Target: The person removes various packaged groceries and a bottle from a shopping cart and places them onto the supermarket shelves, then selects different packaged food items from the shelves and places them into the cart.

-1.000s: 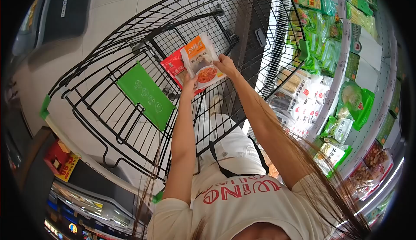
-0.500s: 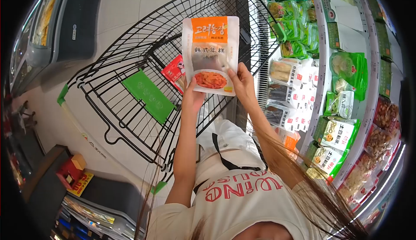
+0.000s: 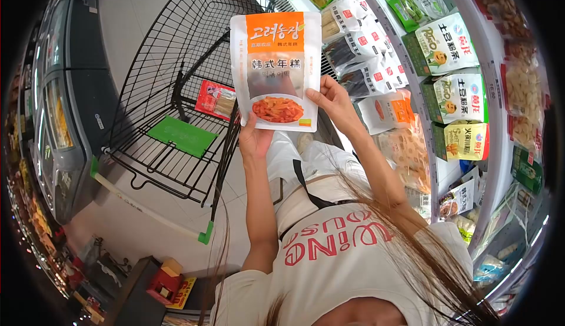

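Note:
Both hands hold up a white and orange pouch of Korean rice cakes (image 3: 282, 61), its printed front with a picture of a red dish facing me. My left hand (image 3: 255, 142) grips the bottom left corner, thumb on the front. My right hand (image 3: 336, 103) pinches the lower right edge, with its other fingers partly hidden behind. Beyond the pouch stands a black wire shopping cart (image 3: 154, 61) with a green plastic panel (image 3: 182, 137). A red packet (image 3: 215, 98) lies inside the cart.
Along the right runs a store shelf with green and white pouches (image 3: 445, 46), black and white packs (image 3: 365, 78) and a similar orange and white pouch (image 3: 385, 111). A dark glass-topped freezer (image 3: 82, 102) stands at the left. A red box (image 3: 163, 286) sits at the lower left.
My view has turned toward the shelf, so the cart appears further left and more shelf goods show. The pouch stays in both hands, slightly further left in view.

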The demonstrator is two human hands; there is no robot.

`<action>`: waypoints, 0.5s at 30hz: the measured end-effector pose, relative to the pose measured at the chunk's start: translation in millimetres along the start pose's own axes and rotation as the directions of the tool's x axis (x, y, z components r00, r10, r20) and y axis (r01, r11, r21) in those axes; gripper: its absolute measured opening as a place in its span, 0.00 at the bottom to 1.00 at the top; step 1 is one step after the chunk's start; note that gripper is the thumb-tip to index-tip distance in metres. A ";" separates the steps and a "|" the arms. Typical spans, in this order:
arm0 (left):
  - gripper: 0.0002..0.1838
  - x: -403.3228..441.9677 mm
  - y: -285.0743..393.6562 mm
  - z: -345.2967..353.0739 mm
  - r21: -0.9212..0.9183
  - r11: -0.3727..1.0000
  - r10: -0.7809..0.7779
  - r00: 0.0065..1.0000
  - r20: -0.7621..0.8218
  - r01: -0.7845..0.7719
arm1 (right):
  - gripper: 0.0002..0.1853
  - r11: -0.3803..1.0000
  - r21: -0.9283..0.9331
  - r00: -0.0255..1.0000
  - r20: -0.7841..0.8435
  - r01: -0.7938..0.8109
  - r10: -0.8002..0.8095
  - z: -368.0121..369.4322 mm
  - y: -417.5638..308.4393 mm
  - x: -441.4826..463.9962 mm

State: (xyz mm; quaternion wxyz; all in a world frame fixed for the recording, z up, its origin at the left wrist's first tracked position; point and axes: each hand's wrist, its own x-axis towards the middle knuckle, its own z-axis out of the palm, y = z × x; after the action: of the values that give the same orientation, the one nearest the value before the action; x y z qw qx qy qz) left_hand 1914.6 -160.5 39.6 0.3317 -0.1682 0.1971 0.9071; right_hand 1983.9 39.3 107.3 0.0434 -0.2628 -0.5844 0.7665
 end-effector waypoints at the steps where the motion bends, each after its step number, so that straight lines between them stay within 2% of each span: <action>1: 0.30 -7.7 -8.3 -4.0 0.031 0.999 -0.016 1.000 0.026 0.015 | 0.14 0.998 0.058 1.000 -0.016 -0.002 0.003 -9.4 -1.6 -11.3; 3: 0.30 -21.1 -24.8 -13.4 0.078 0.996 -0.048 0.996 0.074 0.042 | 0.26 0.996 -0.092 1.000 -0.027 -0.010 0.007 -39.2 6.6 -26.5; 5: 0.29 -28.5 -38.1 -31.4 0.149 0.981 -0.141 0.987 0.080 0.128 | 0.30 0.998 -0.056 0.993 -0.114 0.018 -0.024 -60.8 12.3 -39.6; 6: 0.29 -28.4 -44.7 -43.7 0.204 0.964 -0.190 0.979 0.071 0.172 | 0.29 0.998 -0.015 0.980 -0.187 -0.067 0.063 -68.4 6.6 -50.3; 7: 0.29 -29.9 -51.7 -55.3 0.256 0.941 -0.245 0.968 0.060 0.223 | 0.29 0.999 0.004 0.985 -0.165 -0.040 0.040 -76.7 2.7 -63.9; 9: 0.28 -26.8 -71.2 -71.1 0.316 0.872 -0.397 0.918 0.003 0.375 | 0.27 0.976 -0.207 0.951 -0.308 -0.059 -0.008 -97.6 32.5 -86.1; 11: 0.29 -14.5 -100.3 -102.7 0.279 0.820 -0.493 0.864 -0.101 0.500 | 0.21 0.924 -0.372 0.949 -0.314 -0.089 -0.035 -114.7 65.9 -112.5; 13: 0.31 -11.0 -136.2 -103.1 0.294 0.753 -0.542 0.808 -0.229 0.588 | 0.17 0.795 -0.587 0.937 -0.342 -0.153 -0.072 -123.5 85.4 -141.2; 15: 0.33 -8.4 -167.4 -110.6 0.250 0.669 -0.656 0.714 -0.245 0.700 | 0.16 0.825 -0.523 0.899 -0.437 -0.216 -0.042 -133.4 109.7 -164.9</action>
State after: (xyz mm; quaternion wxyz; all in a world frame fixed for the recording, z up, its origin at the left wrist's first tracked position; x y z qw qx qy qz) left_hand 2051.8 -99.4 -93.6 0.6541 -0.2327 0.2886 0.6593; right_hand 2212.4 59.8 40.8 0.0564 -0.4532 -0.7454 0.4856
